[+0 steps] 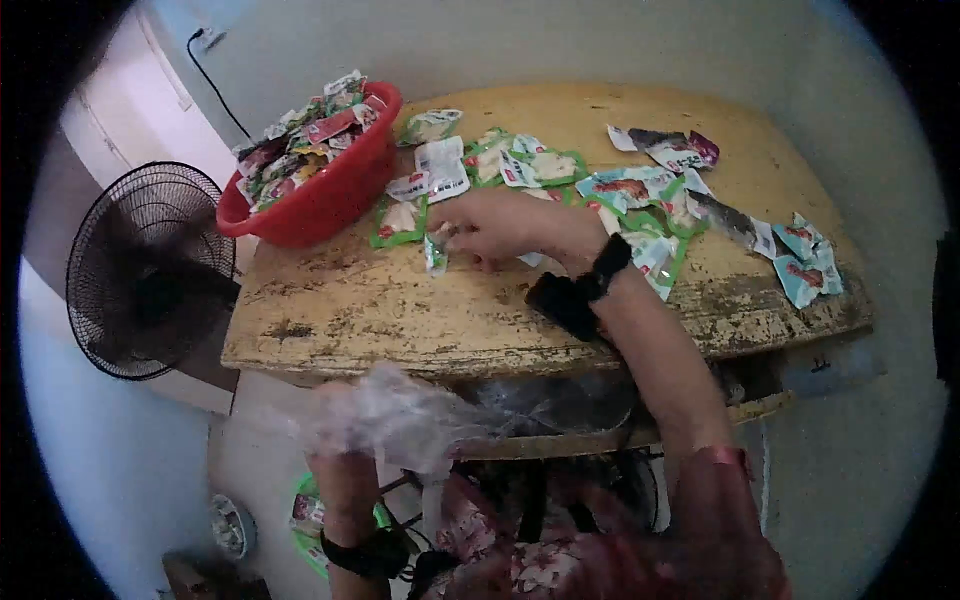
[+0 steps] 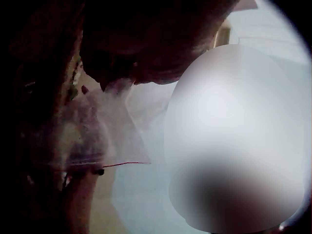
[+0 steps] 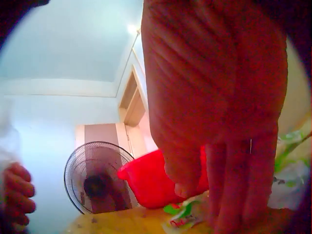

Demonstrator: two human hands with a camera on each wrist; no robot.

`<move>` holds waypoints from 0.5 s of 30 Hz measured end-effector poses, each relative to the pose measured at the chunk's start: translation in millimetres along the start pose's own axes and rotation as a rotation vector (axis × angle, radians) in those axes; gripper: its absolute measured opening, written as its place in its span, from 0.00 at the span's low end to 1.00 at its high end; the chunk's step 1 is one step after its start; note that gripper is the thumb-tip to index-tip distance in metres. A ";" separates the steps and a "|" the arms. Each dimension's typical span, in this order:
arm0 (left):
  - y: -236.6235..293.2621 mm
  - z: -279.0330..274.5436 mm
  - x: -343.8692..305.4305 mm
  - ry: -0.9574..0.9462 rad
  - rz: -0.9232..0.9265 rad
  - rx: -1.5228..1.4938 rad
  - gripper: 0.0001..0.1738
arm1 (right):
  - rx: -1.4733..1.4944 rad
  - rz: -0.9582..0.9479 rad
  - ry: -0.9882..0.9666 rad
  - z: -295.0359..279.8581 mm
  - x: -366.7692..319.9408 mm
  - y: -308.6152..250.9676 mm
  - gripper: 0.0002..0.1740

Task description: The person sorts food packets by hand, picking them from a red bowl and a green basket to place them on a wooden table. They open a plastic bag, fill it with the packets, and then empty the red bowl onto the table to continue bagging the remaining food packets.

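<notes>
My left hand (image 1: 335, 415) grips a crumpled clear plastic bag (image 1: 400, 415) in front of the table's near edge. In the left wrist view the bag (image 2: 112, 131) hangs below the dark hand, with a thin red line along its edge. My right hand (image 1: 520, 228) reaches over the table, fingers pointing down among the packets. Close by its fingertips is a small white-and-green food packet (image 1: 436, 256), partly hidden by the hand. The right wrist view has the fingers (image 3: 236, 185) fairly straight, the thumb apart from them, and the packet (image 3: 183, 217) just beyond.
More food packets (image 1: 540, 165) lie across the worn yellow table (image 1: 450, 320). A red basin (image 1: 330, 205) heaped with packets stands at its left end. Left of the table is a black fan (image 1: 150, 270). A green-rimmed container (image 1: 305, 490) and a bowl (image 1: 232, 525) are on the floor.
</notes>
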State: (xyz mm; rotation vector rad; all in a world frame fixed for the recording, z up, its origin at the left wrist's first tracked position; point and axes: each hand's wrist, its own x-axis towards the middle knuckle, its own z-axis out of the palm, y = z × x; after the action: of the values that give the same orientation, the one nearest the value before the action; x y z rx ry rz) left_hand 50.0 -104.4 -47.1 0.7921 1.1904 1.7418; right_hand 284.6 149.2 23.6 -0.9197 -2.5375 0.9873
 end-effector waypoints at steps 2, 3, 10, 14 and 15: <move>14.1 -14.3 21.3 -0.011 0.102 0.183 0.11 | 0.005 -0.112 0.037 -2.3 1.0 -3.1 0.21; 13.0 -32.9 39.6 -0.077 0.231 0.535 0.13 | 0.338 -0.049 0.018 -6.0 -10.6 -24.4 0.21; 28.6 17.7 66.0 0.065 0.225 0.159 0.19 | 0.504 -0.268 -0.185 -10.1 -17.5 -59.7 0.40; 31.2 48.3 65.4 0.111 0.152 -0.158 0.19 | 0.216 -0.137 -0.148 -15.1 -30.5 -83.8 0.41; 30.4 49.2 68.5 0.107 0.162 -0.198 0.20 | 0.178 -0.127 -0.129 -15.7 -28.6 -81.2 0.41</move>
State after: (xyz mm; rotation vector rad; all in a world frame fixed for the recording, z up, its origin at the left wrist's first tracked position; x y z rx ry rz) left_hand 53.5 -28.6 0.6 0.6989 1.0258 2.0218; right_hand 275.8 92.7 89.8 -0.6570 -2.5232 1.2449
